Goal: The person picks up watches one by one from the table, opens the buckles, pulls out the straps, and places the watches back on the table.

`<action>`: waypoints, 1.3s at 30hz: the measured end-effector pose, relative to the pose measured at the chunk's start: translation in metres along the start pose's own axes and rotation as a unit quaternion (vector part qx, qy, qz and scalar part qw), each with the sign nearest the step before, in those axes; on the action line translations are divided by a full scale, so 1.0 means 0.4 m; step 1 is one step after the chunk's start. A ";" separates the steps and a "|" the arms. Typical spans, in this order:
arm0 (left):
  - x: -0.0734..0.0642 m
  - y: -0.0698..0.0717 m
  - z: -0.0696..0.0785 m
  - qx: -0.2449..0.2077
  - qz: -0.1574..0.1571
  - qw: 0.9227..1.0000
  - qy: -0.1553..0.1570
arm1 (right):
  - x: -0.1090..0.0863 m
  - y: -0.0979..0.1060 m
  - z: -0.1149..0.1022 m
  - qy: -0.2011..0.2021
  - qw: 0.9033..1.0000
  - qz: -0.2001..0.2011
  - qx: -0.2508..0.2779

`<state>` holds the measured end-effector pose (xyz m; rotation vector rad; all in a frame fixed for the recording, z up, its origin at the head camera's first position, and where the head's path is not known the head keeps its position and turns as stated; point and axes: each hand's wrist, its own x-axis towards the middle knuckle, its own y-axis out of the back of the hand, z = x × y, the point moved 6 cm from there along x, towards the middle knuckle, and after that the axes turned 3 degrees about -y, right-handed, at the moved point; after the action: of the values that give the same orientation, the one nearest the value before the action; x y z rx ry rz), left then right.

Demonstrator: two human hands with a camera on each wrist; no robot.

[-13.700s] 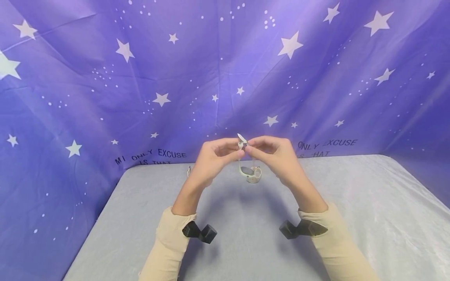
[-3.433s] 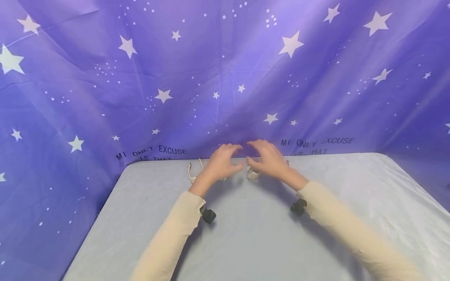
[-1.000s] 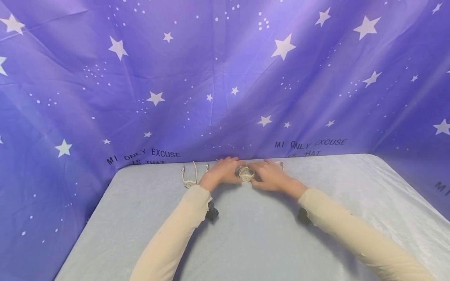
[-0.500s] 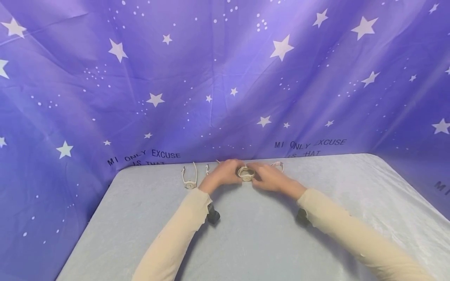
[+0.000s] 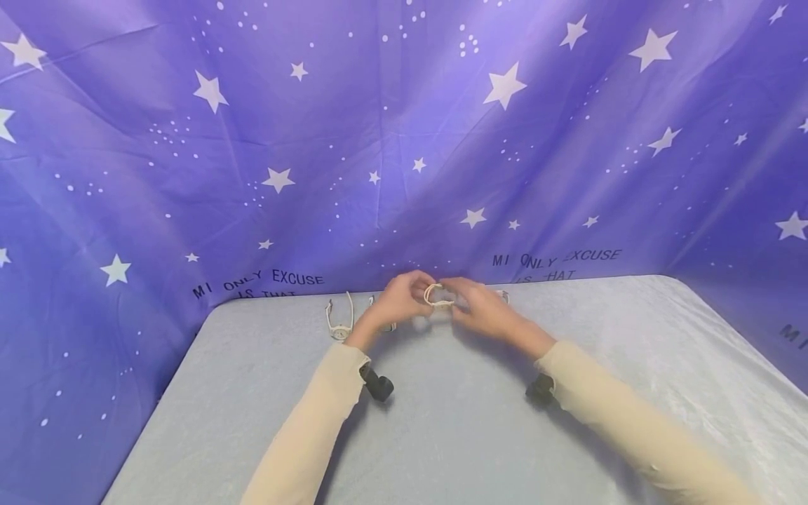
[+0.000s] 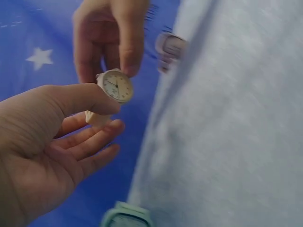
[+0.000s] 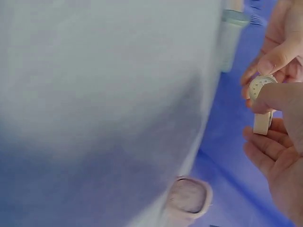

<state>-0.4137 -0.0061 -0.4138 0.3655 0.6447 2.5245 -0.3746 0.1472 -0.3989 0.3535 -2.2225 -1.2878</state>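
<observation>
A cream wristwatch (image 5: 443, 303) with a round dial is held up between both hands near the back of the table, its strap curved into a loop. My left hand (image 5: 402, 298) pinches it from the left, with the thumb across the edge of the dial (image 6: 122, 89) in the left wrist view. From the other side my right hand (image 5: 485, 308) grips the same watch, its thumb at the case. In the right wrist view, the strap (image 7: 261, 124) hangs below the right thumb, and the spread fingers of the right hand (image 7: 284, 161) lie behind it.
A pale wristwatch (image 5: 341, 332) lies at the back left of the grey cloth-covered table (image 5: 435, 421). A mint-green watch (image 6: 126, 217) is partly hidden behind the left hand in the head view. A pink watch (image 7: 190, 196) lies to the right. Behind hangs a purple star-patterned curtain (image 5: 404, 126).
Empty hands 3.4 s ago closed round the cream watch at the table. Since half a second ago both hands have raised it slightly and tipped it, so its dial faces more upward.
</observation>
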 end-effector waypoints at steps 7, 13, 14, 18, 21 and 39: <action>-0.015 0.051 0.067 -0.118 0.017 0.993 -0.022 | 0.022 0.066 -0.024 -0.043 0.993 0.050 0.102; -0.033 0.077 0.124 -0.198 0.017 0.980 -0.007 | 0.022 0.127 -0.055 -0.082 0.966 0.048 0.239; -0.037 0.080 0.133 -0.210 0.017 0.978 -0.002 | 0.020 0.136 -0.061 -0.086 0.961 0.045 0.258; -0.052 0.088 0.162 -0.246 0.015 0.969 0.006 | 0.008 0.166 -0.082 -0.112 0.936 0.038 0.332; -0.064 0.089 0.177 -0.268 0.011 0.963 0.000 | -0.004 0.179 -0.092 -0.140 0.918 0.033 0.370; -0.120 0.091 0.215 -0.366 -0.029 0.930 0.016 | -0.023 0.193 -0.119 -0.188 0.879 -0.025 0.437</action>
<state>-0.3565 -0.0273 -0.3283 0.0275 -0.2933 2.4992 -0.3365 0.1568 -0.3168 0.5131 -3.0584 -0.2839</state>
